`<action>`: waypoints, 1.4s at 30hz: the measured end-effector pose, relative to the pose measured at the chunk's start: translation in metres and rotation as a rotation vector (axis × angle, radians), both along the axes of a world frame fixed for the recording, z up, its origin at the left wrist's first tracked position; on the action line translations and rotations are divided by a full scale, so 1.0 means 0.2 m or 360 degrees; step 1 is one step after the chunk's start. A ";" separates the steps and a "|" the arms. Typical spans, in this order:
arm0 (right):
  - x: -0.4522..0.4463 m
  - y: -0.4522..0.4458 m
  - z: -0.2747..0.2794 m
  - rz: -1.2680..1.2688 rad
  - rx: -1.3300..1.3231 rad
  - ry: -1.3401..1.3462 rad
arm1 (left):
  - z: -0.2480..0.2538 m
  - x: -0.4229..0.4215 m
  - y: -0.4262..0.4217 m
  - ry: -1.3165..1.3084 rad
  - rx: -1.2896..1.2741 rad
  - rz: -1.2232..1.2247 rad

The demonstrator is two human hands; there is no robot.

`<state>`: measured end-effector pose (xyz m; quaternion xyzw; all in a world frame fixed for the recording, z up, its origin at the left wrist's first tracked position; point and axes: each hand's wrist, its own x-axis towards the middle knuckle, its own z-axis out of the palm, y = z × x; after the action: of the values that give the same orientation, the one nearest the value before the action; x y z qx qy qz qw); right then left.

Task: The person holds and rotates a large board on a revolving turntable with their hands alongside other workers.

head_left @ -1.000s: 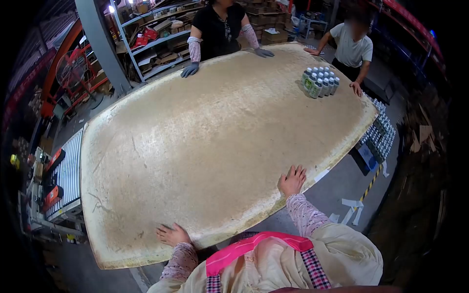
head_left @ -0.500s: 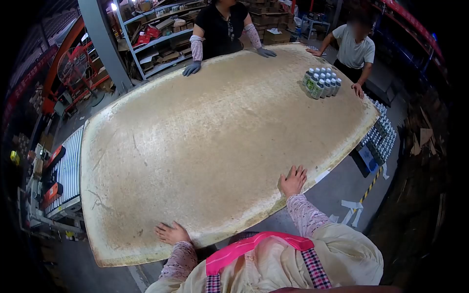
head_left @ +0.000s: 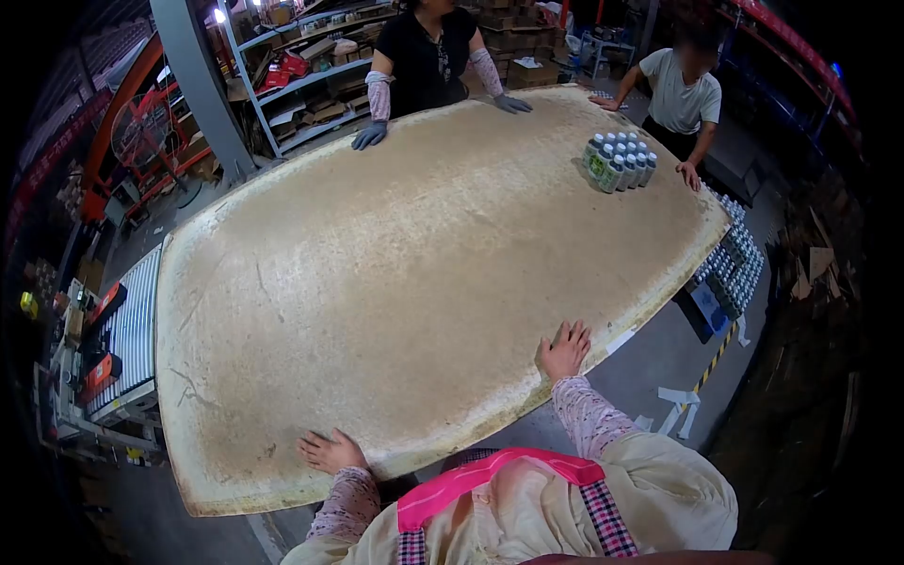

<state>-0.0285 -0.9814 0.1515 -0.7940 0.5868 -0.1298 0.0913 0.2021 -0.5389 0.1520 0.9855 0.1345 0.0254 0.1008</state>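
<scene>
Worktable [head_left: 405, 292] is standing directly before me; my left hand [head_left: 331, 452] and right hand [head_left: 564, 351] are resting palm-down along its near edge, fingers apart, gripping nothing, apparently for support. Pale-capped bottles [head_left: 619, 162] are standing grouped beyond, seemingly within reach of a co-worker [head_left: 680, 99].
</scene>
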 end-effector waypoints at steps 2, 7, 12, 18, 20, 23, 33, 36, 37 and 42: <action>0.00 0.00 0.01 0.0002 0.0013 0.0008 | -0.01 0.00 0.00 -0.0001 0.0013 -0.0004; 0.00 0.02 0.05 0.0011 0.0030 -0.0005 | 0.01 -0.01 -0.01 -0.0006 0.0017 -0.0013; 0.00 0.00 -0.01 0.0014 -0.0043 -0.0027 | -0.02 0.00 0.01 0.0020 0.0041 -0.0013; -0.01 0.00 -0.02 0.0003 -0.0040 -0.0008 | 0.02 -0.01 0.00 0.0041 0.0031 -0.0009; 0.00 0.00 -0.01 0.0001 -0.0027 -0.0004 | 0.02 -0.01 -0.01 0.0045 0.0023 -0.0008; 0.00 0.00 0.00 0.0004 -0.0010 -0.0010 | 0.02 -0.01 -0.01 0.0055 0.0019 0.0000; 0.00 0.02 0.06 0.0008 0.0088 -0.0014 | 0.02 -0.01 -0.01 0.0026 0.0028 -0.0008; 0.00 0.01 0.04 0.0012 0.0059 -0.0005 | 0.04 -0.01 -0.01 0.0056 0.0013 0.0011; 0.00 0.01 0.03 0.0014 0.0046 0.0000 | 0.03 -0.01 -0.01 0.0043 0.0015 0.0010; 0.00 0.01 0.00 0.0022 -0.0005 -0.0025 | 0.00 -0.01 0.00 0.0009 0.0008 0.0007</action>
<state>-0.0294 -0.9801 0.1515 -0.7971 0.5804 -0.1364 0.0957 0.2010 -0.5386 0.1513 0.9854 0.1369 0.0231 0.0980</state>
